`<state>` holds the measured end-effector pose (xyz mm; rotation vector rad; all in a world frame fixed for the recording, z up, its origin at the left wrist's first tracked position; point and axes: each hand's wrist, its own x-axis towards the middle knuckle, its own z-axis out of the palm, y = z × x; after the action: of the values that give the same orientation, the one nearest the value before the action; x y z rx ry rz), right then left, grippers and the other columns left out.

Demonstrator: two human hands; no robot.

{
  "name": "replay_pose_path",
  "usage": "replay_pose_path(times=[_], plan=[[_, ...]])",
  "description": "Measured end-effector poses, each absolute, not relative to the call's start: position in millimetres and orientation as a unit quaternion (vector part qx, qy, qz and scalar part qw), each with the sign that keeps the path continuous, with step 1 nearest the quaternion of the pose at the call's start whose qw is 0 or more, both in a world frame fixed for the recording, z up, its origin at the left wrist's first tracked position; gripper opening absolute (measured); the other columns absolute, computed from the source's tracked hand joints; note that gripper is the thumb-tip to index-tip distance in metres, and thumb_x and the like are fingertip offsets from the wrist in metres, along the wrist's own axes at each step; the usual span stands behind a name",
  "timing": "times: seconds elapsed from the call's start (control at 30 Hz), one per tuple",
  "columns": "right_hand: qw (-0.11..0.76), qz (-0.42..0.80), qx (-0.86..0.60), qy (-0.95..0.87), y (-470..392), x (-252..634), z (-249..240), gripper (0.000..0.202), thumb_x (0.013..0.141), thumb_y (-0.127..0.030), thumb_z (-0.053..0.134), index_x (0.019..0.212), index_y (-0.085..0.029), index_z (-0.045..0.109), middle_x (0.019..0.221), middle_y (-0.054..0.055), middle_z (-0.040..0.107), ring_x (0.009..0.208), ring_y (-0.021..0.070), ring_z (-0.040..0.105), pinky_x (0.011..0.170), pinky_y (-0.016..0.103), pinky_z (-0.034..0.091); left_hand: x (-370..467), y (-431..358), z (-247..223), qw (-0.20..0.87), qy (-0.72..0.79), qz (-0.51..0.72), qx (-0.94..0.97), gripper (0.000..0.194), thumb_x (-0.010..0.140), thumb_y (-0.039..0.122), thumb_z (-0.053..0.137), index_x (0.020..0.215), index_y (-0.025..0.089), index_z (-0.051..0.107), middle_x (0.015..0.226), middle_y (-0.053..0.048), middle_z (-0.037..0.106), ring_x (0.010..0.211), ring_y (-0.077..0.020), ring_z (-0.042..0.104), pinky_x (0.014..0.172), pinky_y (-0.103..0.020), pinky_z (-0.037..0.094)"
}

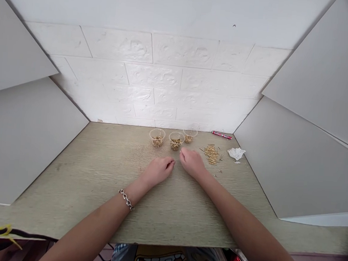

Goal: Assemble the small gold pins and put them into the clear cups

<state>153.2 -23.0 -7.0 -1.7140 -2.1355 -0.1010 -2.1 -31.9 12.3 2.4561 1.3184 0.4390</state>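
Observation:
My left hand (160, 170) rests over the middle of the table, thumb and fingers pinched together; anything between them is too small to make out. Just in front of the middle clear plastic cup (176, 141), my right hand (192, 162) is closed, its fingertips partly hidden. That cup holds small gold and dark metal pieces. Beside it on the left stands another clear cup (157, 138) with small gold-coloured pieces. A third cup (190, 133), behind my right hand, has a few such pieces at its bottom. To the right lies a pile of thin brass-coloured pins (211, 154).
A crumpled white tissue (236, 153) lies near the right panel. Behind the pile is a red pen-like stick (221, 135). A few tiny bits (219, 171) lie before the pile. White panels flank the table (83, 184), and a brick-patterned wall (166, 76) closes the back.

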Motion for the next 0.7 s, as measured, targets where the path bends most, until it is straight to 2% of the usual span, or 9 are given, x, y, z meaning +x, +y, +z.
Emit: replay_pose_path(times=[0.23, 0.43, 0.57, 0.7], plan=[[0.217, -0.037, -0.599, -0.770, -23.6, 150.4, -9.3, 0.024, 0.083, -0.021, 0.028, 0.063, -0.018, 0.042, 0.059, 0.001, 0.053, 0.055, 0.0118, 0.041, 0.067, 0.028, 0.022, -3.0, -31.4, 11.3, 0.166, 0.457, 0.150, 0.861, 0.028, 0.082, 0.029, 0.031, 0.076, 0.017, 0.057, 0.071, -0.004, 0.060, 0.064, -0.0139, 0.052, 0.057, -0.024, 0.033], [0.232, 0.035, -0.602, -0.764, -20.6, 154.9, -10.5, 0.025, 0.080, -0.021, 0.030, 0.056, -0.017, 0.035, 0.051, -0.002, 0.046, 0.050, 0.0100, 0.035, 0.069, 0.029, 0.024, -3.7, -32.8, 10.7, 0.181, 0.456, 0.134, 0.861, 0.029, 0.081, 0.030, 0.032, 0.075, 0.017, 0.057, 0.071, -0.004, 0.060, 0.065, -0.0142, 0.053, 0.057, -0.023, 0.034], [0.345, 0.174, -0.588, -0.711, -23.9, 155.7, -7.6, 0.028, 0.082, -0.029, 0.027, 0.056, -0.019, 0.028, 0.049, -0.004, 0.034, 0.050, 0.0103, 0.032, 0.059, 0.025, 0.027, -4.0, -34.2, 11.1, 0.198, 0.451, 0.152, 0.857, 0.027, 0.082, 0.030, 0.031, 0.084, 0.019, 0.056, 0.077, -0.003, 0.062, 0.068, -0.0146, 0.054, 0.058, -0.024, 0.036], [0.418, 0.338, -0.546, -0.642, -25.3, 155.1, -9.6, 0.028, 0.081, -0.036, 0.029, 0.058, -0.020, 0.028, 0.054, -0.004, 0.032, 0.051, 0.0104, 0.033, 0.050, 0.022, 0.027, -3.7, -34.1, 12.2, 0.224, 0.452, 0.177, 0.845, 0.027, 0.082, 0.030, 0.031, 0.093, 0.020, 0.053, 0.081, -0.002, 0.062, 0.072, -0.0143, 0.055, 0.060, -0.023, 0.036]])
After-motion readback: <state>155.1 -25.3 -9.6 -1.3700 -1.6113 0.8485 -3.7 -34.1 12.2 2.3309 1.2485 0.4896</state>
